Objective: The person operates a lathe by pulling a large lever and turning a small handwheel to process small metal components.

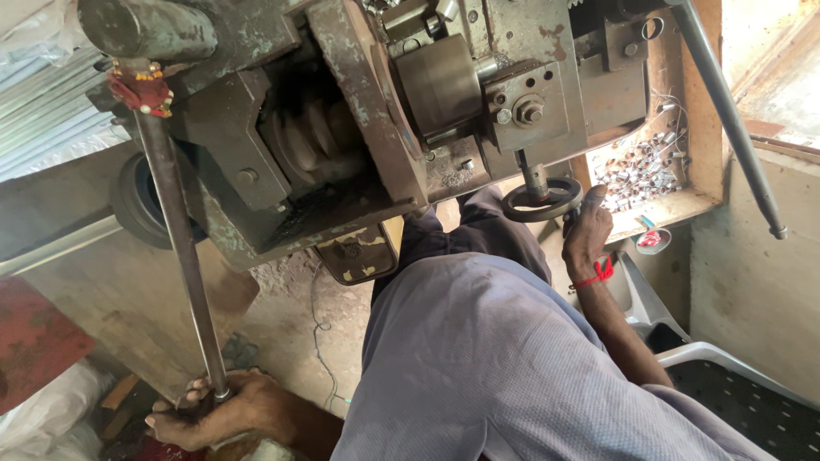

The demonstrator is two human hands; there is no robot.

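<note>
A worn grey-green metal machine (342,111) fills the upper part of the view. A long steel lever rod (179,248) runs down from it on the left. My left hand (213,414) grips the rod's lower end. A small dark handwheel (541,199) hangs under the machine to the right of centre. My right hand (588,230), with a red thread at the wrist, is closed on the wheel's right edge. My legs in grey trousers (495,358) stretch up the middle.
A wooden tray (662,209) holding several small metal parts sits to the right of the wheel. A second long lever (730,111) slants down at the top right. A white plastic chair (709,358) is at the lower right. A red cloth knot (141,85) is tied on the rod.
</note>
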